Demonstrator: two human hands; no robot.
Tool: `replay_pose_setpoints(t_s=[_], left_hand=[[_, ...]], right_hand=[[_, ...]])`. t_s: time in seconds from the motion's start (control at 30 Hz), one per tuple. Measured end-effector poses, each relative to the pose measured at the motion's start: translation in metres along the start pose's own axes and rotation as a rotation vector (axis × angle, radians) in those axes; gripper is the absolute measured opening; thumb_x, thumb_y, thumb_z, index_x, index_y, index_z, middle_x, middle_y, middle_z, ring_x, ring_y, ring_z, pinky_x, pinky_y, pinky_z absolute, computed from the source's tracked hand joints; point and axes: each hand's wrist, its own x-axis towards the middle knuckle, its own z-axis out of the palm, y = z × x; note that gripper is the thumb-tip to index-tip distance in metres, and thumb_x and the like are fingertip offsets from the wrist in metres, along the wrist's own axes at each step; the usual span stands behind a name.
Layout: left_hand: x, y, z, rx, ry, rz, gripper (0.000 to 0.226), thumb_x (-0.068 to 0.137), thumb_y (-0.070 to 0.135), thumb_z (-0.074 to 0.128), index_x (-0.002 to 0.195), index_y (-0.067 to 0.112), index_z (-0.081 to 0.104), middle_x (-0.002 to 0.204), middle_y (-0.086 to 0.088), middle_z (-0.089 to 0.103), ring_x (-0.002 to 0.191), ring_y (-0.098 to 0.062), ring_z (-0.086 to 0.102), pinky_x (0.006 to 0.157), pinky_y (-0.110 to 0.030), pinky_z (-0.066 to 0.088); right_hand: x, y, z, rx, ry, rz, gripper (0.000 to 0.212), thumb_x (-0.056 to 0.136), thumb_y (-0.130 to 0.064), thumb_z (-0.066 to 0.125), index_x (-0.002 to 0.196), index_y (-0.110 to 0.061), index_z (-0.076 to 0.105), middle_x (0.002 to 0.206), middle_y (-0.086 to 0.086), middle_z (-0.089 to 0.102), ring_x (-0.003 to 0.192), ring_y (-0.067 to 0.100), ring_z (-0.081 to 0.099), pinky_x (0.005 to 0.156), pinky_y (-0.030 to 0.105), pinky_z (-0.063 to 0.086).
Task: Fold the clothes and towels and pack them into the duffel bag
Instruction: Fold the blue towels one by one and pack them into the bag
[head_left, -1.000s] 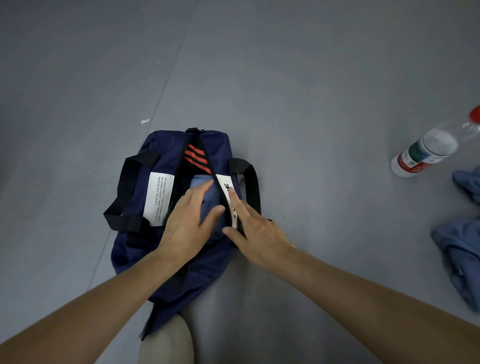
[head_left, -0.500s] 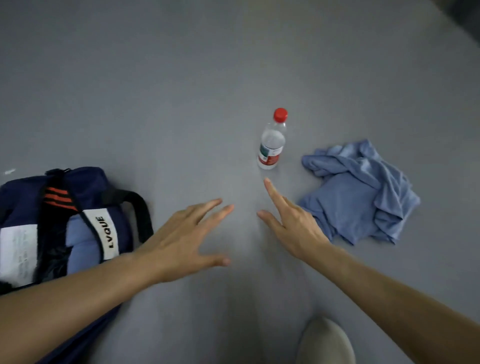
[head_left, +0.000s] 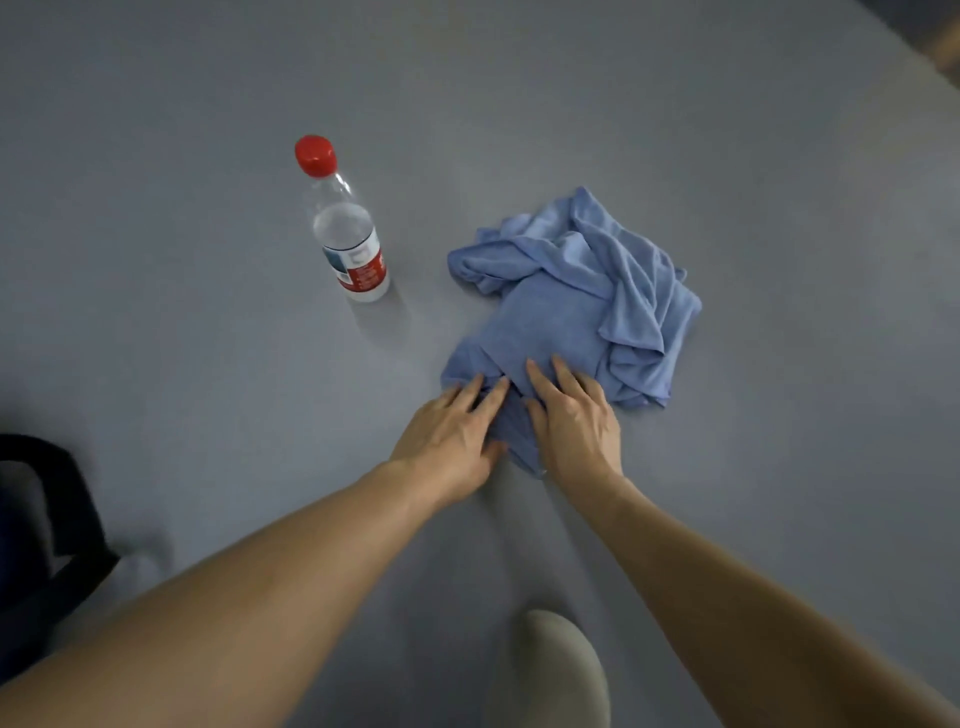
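Crumpled blue towel (head_left: 571, 306) on the floor (head_left: 208, 364). Left hand (head_left: 449, 436) and right hand (head_left: 574, 423), fingers nearly straight, press flat on its 7 o'clock corner. Bottle (head_left: 347, 228) at its 10 o'clock; duffel bag (head_left: 36, 525) at 8 o'clock.

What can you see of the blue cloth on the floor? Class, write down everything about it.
The blue cloth is one plain light-blue piece, soft and towel-like, with no pattern. It lies crumpled on the grey floor, with bunched folds along its far and right sides and a flatter patch in the middle. A bottle stands apart to the left of it. The left hand and right hand rest side by side on its near corner, both laid flat.
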Motion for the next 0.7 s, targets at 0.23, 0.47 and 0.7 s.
replay_pose_setpoints(t_s=[0.23,0.47,0.7], left_hand=[[-0.044,-0.018,-0.047,-0.106,0.093,-0.037,0.068,0.104,0.038,0.046,0.161,0.029,0.010,0.168,-0.004,0.012,0.152,-0.025,0.018,0.122,-0.035,0.022],[-0.172,-0.023,-0.163,-0.138,0.326,-0.171,0.068,0.101,0.049,0.046,0.159,0.042,0.010,0.167,0.013,0.011,0.153,-0.009,0.012,0.121,-0.026,0.015],[-0.314,0.003,-0.242,-0.231,0.599,-0.220,0.063,0.095,0.048,0.058,0.152,0.044,0.032,0.156,0.018,0.035,0.144,-0.004,0.030,0.116,-0.023,0.025]], right_hand=[[0.013,-0.030,-0.071,0.286,0.235,0.001,0.024,0.099,-0.021,0.055,0.115,-0.023,0.072,0.101,-0.006,0.074,0.094,0.022,0.066,0.076,0.030,0.048],[0.015,-0.106,-0.200,0.507,0.262,-0.051,0.028,0.104,-0.026,0.043,0.112,-0.031,0.069,0.076,-0.005,0.065,0.076,0.013,0.056,0.071,0.032,0.043],[-0.021,-0.207,-0.331,0.513,0.264,-0.239,0.029,0.101,-0.021,0.042,0.104,-0.028,0.070,0.096,-0.009,0.073,0.088,0.018,0.062,0.079,0.033,0.045]])
